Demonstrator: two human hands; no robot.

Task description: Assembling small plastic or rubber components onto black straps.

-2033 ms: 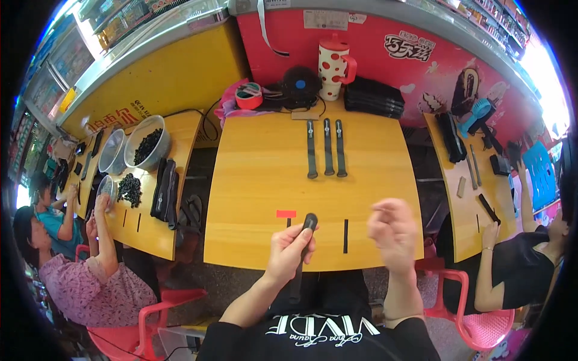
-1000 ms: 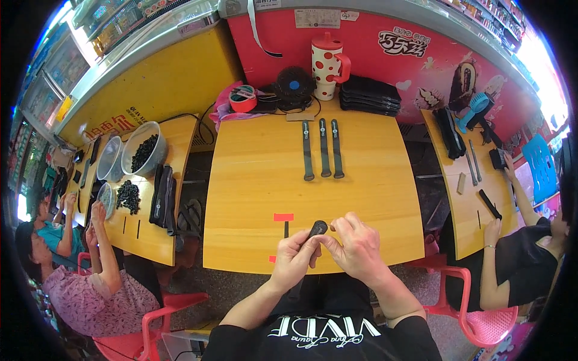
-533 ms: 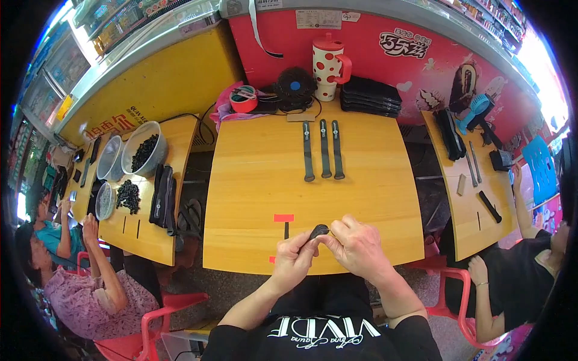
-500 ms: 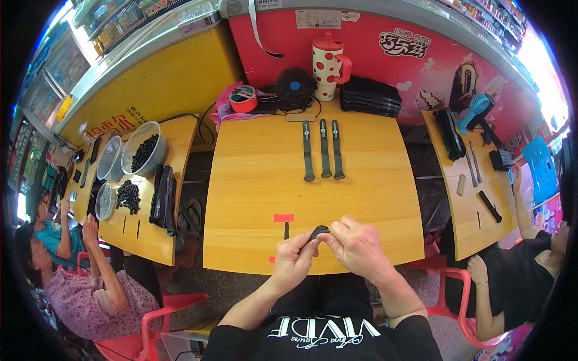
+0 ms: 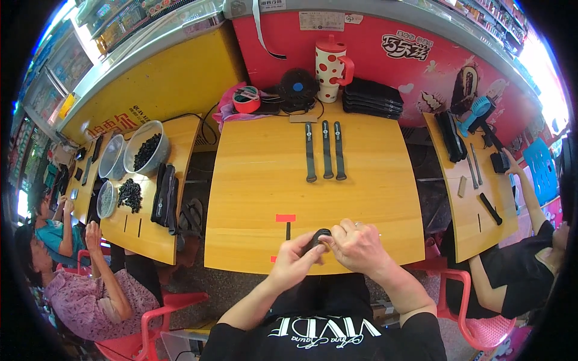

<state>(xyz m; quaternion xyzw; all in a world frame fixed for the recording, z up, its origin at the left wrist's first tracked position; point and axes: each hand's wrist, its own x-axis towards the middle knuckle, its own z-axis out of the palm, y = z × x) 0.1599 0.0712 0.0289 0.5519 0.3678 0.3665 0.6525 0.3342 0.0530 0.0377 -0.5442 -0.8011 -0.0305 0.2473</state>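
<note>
Both my hands meet at the near edge of the yellow table (image 5: 259,180). My left hand (image 5: 293,260) and my right hand (image 5: 356,246) pinch a small black rounded part (image 5: 316,237) between their fingertips, just above the tabletop. A thin black strip (image 5: 288,230) lies beside it under a red tape mark (image 5: 285,218). Three long dark straps (image 5: 324,150) lie side by side at the far middle of the table.
At the back stand a white mug with red dots (image 5: 330,66), a small black fan (image 5: 297,85), a red tape roll (image 5: 245,100) and a stack of black trays (image 5: 373,98). The left table holds bowls of black parts (image 5: 143,153). Other people sit at both sides.
Two seconds ago my right hand hovered apart; it has come in to join my left on the black part. Since half a second ago both hands have hardly shifted.
</note>
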